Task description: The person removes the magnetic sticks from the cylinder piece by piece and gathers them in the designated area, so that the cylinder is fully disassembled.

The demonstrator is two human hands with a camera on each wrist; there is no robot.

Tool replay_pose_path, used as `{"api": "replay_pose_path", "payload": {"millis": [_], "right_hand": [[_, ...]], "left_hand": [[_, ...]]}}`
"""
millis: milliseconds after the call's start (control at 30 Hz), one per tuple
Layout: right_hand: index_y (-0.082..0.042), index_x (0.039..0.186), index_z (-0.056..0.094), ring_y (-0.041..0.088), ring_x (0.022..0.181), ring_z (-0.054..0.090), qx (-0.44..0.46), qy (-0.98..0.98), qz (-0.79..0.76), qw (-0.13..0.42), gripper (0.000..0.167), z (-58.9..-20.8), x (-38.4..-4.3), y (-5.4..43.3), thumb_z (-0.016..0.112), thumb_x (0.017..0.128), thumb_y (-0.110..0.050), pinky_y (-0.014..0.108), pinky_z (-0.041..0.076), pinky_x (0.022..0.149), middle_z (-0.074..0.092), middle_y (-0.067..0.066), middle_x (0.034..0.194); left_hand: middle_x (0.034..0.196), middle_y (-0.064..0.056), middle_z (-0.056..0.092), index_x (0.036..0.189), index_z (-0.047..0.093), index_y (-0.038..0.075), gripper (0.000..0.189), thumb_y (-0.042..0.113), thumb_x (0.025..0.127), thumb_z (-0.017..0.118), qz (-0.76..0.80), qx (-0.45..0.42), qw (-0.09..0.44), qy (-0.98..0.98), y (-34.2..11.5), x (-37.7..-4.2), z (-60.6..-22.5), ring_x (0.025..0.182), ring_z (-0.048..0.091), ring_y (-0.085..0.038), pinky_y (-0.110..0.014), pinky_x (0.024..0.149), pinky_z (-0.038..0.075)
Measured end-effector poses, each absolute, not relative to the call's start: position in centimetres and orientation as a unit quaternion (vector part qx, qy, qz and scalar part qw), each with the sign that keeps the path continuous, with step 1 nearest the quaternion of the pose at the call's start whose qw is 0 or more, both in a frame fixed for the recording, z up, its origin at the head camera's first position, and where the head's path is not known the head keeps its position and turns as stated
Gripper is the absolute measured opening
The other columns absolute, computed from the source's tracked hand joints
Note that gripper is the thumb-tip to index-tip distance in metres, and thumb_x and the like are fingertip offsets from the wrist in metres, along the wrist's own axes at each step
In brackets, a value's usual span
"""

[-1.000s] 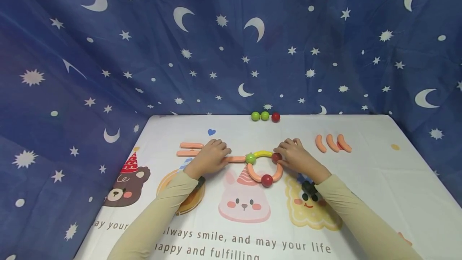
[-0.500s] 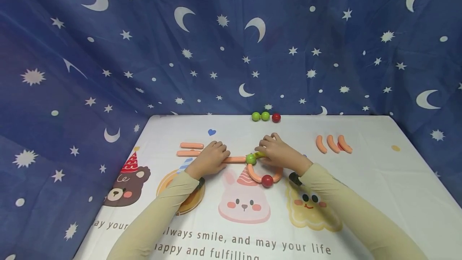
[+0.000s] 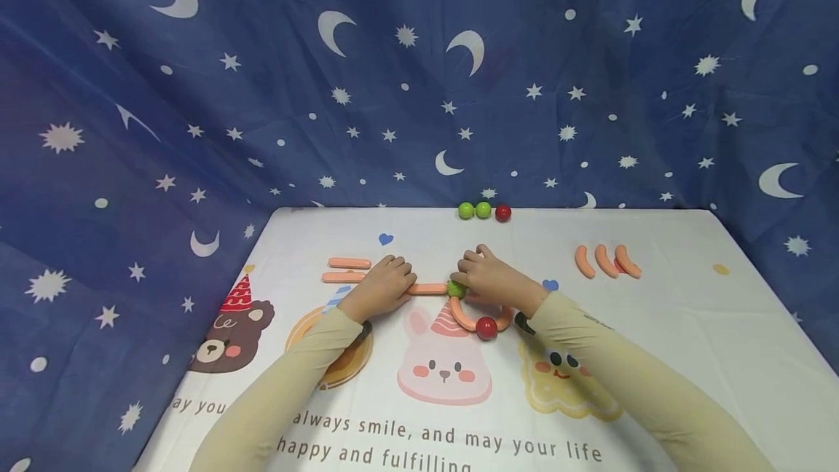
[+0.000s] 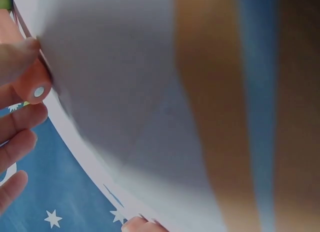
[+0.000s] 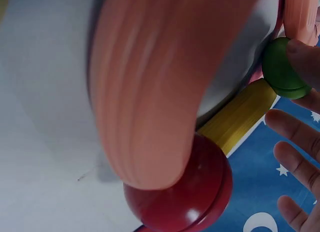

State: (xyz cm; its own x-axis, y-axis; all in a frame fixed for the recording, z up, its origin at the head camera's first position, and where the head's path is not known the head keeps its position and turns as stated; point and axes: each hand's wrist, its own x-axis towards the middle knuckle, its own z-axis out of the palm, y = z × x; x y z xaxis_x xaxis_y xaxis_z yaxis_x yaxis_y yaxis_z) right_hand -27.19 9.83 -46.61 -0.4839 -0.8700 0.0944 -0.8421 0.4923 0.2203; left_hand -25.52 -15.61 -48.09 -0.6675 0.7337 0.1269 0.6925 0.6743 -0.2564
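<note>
My left hand (image 3: 380, 285) pinches one end of a straight orange magnetic rod (image 3: 429, 288) between thumb and fingers. In the left wrist view a silver magnet (image 4: 38, 92) shows at that rod's end. The rod's other end meets a green ball (image 3: 455, 288), which my right hand (image 3: 494, 282) pinches with thumb and index finger. From the green ball runs a ring: a curved yellow rod (image 5: 240, 114), a red ball (image 5: 185, 187), curved orange rods (image 3: 462, 314) and another red ball (image 3: 486, 328). In the head view my right hand hides the ring's upper right part.
Two straight orange rods (image 3: 349, 263) lie beyond my left hand. Three curved orange rods (image 3: 606, 261) rest at the right. At the table's back edge are two green balls (image 3: 466, 210) and a red ball (image 3: 502, 213), before a blue starry curtain (image 3: 393, 93).
My right hand has moved left from the ring's right red ball to the green ball, and now pinches it. My left hand stays on the straight rod.
</note>
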Motion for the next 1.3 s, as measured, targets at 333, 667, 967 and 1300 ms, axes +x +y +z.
{"api": "replay_pose_path", "payload": {"millis": [333,667,967,1300], "right_hand": [[-0.020,0.111,0.066,0.020,0.094,0.054,0.493,-0.864,-0.059,0.084,0.036,-46.47,-27.08,9.68,0.074,0.078,-0.031,0.043,0.042,0.089,0.064,0.001,0.096],[-0.019,0.106,0.068,0.020,0.096,0.056,0.507,-0.852,-0.048,0.120,0.029,-46.54,-26.87,9.85,0.074,0.079,-0.027,0.044,0.044,0.089,0.066,0.001,0.097],[-0.020,0.108,0.067,0.019,0.097,0.056,0.503,-0.855,-0.045,0.115,0.028,-46.73,-26.87,9.87,0.072,0.081,-0.024,0.042,0.043,0.089,0.067,-0.001,0.100],[-0.021,0.107,0.068,0.018,0.097,0.055,0.501,-0.857,-0.031,0.117,0.025,-47.07,-26.72,9.87,0.071,0.082,-0.020,0.044,0.043,0.091,0.067,-0.002,0.099]], "left_hand": [[0.083,-0.002,0.063,0.086,0.062,0.013,0.015,0.027,0.088,0.061,0.076,-0.404,0.127,-0.903,-15.58,-25.67,-48.16,0.083,0.056,-0.020,-0.036,0.084,0.045],[0.080,-0.002,0.061,0.083,0.060,0.012,0.013,0.024,0.084,0.064,0.054,-0.409,0.154,-0.898,-15.71,-25.50,-47.83,0.081,0.055,-0.021,-0.037,0.086,0.044],[0.082,0.001,0.061,0.085,0.063,0.014,0.018,0.032,0.089,0.062,0.069,-0.405,0.146,-0.900,-15.76,-25.41,-47.58,0.083,0.055,-0.018,-0.034,0.088,0.043],[0.083,0.001,0.060,0.084,0.063,0.015,0.016,0.031,0.087,0.064,0.048,-0.421,0.157,-0.892,-15.88,-25.16,-47.45,0.083,0.055,-0.018,-0.034,0.089,0.043]]}}
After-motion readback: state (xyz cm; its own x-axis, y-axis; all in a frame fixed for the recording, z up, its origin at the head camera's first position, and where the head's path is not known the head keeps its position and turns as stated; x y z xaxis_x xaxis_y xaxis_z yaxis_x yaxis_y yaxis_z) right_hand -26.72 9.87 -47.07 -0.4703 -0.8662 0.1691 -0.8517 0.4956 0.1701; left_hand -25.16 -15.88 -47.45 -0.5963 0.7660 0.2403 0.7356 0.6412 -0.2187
